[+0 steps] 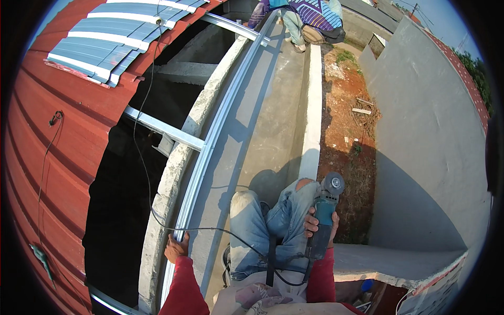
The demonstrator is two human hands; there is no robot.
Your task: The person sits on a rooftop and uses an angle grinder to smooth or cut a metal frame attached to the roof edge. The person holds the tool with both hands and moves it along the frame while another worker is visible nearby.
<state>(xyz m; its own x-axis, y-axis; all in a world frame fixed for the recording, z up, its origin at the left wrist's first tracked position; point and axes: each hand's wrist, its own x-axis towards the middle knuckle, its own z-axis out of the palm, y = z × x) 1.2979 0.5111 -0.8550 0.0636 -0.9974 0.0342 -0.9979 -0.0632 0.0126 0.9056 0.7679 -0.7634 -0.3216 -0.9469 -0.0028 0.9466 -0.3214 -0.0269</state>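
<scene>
My right hand (311,223) is closed around the body of a teal and black angle grinder (325,212). It is held upright beside my right knee, with its round disc at the top. From its lower end a black cord (239,237) loops across my lap and over to the left. My left hand (177,249) grips a long silver metal channel (211,142), which runs away from me along the concrete ledge. Another metal crosspiece (165,127) meets this channel from the left.
Left of the channel, a rough concrete wall top (173,173) borders a dark opening. Red corrugated roofing (58,136) lies beyond, carrying blue-grey metal sheets (113,39). Another person (310,23) crouches at the ledge's far end. Right, bare soil (344,131) lies below a grey wall (420,131).
</scene>
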